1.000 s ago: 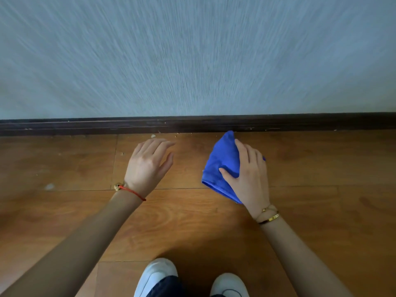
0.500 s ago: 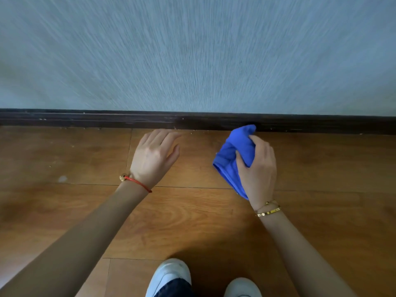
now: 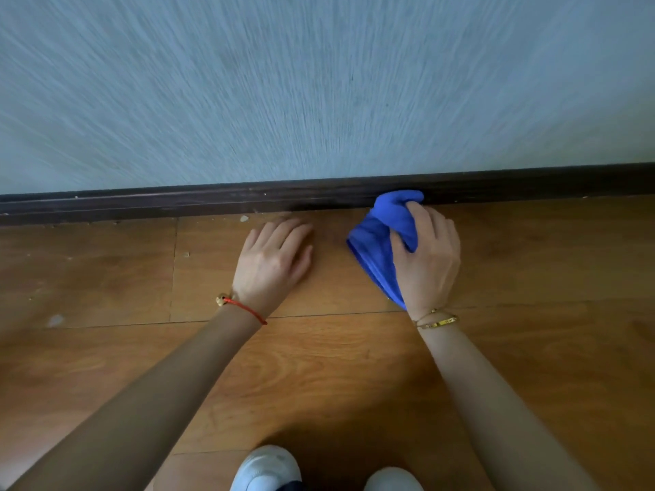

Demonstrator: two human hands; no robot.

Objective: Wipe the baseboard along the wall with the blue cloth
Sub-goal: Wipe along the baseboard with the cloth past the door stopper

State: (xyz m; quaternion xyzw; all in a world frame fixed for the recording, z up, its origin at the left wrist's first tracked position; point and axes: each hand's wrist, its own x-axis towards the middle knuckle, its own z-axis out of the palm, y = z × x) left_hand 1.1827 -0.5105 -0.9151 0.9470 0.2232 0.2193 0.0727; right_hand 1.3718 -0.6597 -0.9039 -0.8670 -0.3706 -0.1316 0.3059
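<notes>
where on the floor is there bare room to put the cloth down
Bare floor lies right of the right hand, below the baseboard. The strip left of the left hand carries debris. Only a narrow gap separates that hand from the blue cloth.

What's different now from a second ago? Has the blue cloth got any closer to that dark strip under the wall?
Yes. The right hand carried the blue cloth forward from the wooden floor until its bunched top edge now meets the dark baseboard. The fingers, which lay flatter on the cloth, now grip it bunched. The left hand stayed open, resting on the floor near the baseboard, and the right hand never let go.
</notes>
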